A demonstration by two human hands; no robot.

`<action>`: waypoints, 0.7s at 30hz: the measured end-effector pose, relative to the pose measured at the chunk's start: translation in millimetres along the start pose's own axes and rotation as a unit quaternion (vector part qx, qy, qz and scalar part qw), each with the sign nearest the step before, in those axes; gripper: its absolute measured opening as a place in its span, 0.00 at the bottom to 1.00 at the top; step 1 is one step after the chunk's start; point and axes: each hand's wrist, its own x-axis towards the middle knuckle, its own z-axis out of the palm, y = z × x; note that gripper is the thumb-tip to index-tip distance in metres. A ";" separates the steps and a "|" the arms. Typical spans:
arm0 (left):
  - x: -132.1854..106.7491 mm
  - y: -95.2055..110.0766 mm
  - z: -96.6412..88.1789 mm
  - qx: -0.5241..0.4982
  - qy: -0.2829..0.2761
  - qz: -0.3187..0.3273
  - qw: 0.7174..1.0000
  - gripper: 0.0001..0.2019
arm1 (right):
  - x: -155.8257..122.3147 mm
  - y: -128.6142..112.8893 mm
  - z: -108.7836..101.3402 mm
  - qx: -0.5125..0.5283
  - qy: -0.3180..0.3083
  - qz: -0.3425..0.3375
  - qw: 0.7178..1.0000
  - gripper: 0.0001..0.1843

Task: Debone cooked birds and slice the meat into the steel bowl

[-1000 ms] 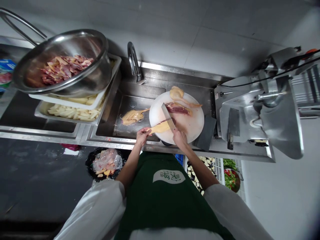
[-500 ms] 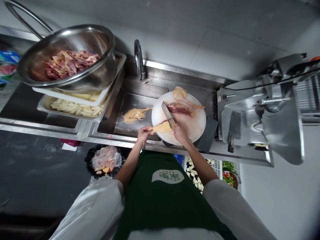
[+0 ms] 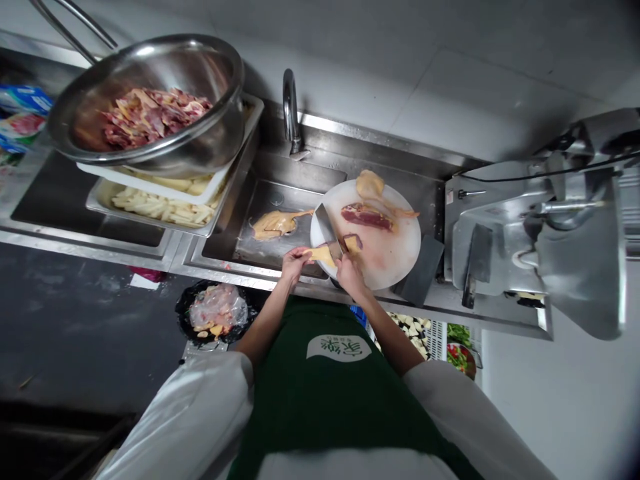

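the left hand is at about half past eight, just past the rim of the round white board. its fingers pinch the thin end of a yellow piece of meat. that meat lies over the board's edge at half past eight. the left forearm points up toward one o'clock.

the right hand is at seven o'clock on the board, closed around the handle end of a big knife. the right forearm leans toward half past ten. the knife's tip points to eleven o'clock, and its blade is across the yellow meat. a small chunk sits just beside the blade, toward two o'clock.

red meat lies near the board's middle, toward twelve. a pale leg is at twelve. another bird piece is in the sink at nine o'clock.
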 end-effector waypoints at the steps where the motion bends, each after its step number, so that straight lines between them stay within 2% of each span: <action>1: 1.8 1.2 -0.1 -0.001 0.005 0.006 1.000 0.19 | 2.6 4.5 0.2 0.001 0.000 -0.001 1.000 0.19; 4: 7.6 4.7 1.2 -0.010 0.022 0.027 0.999 0.19 | -2.4 20.0 -1.3 0.007 -0.011 -0.004 1.000 0.18; 9: 14.1 11.8 8.6 -0.029 0.021 0.069 0.997 0.21 | -38.7 49.5 10.6 0.001 -0.034 0.012 0.999 0.17; 13: 18.5 30.5 11.7 -0.058 0.028 0.120 0.991 0.20 | -59.2 73.8 17.6 0.013 -0.051 0.003 0.999 0.17; 15: 20.7 45.5 15.3 -0.038 0.002 0.133 0.990 0.20 | -60.3 85.2 15.7 0.018 -0.051 0.000 0.999 0.17; 18: 21.3 66.1 29.7 0.036 -0.076 0.166 0.983 0.18 | -52.9 100.9 8.7 0.015 -0.033 0.018 0.999 0.16; 21: 12.2 68.6 51.1 0.179 -0.142 0.240 0.944 0.13 | -42.5 116.7 1.5 0.007 -0.002 0.056 0.998 0.17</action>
